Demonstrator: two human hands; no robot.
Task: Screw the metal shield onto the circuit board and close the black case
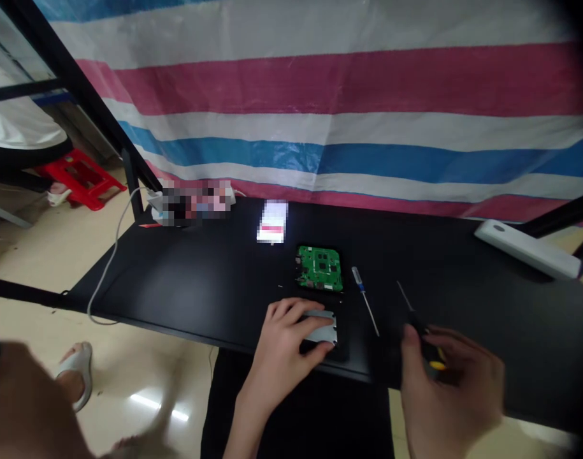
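Note:
My left hand [291, 338] is at the front edge of the table, its fingers and thumb curled over a silver metal plate [325, 331]. Something dark lies under that plate, mostly hidden. At the right, my right hand [453, 382] grips a screwdriver [418, 322] with a black and yellow handle, its thin shaft pointing up and away; the hand is slightly blurred. Beyond the left hand lies a green circuit board [320, 269] in a black casing. Between the board and my right hand rests a second screwdriver [365, 299] with a blue and clear handle.
Small screws [341, 301] lie near the board. A lit phone [273, 221] and a blurred-out pile [190, 205] sit at the back of the black table [215, 274]. A long white object [527, 248] lies at right. A cable [110, 261] hangs left; people are nearby.

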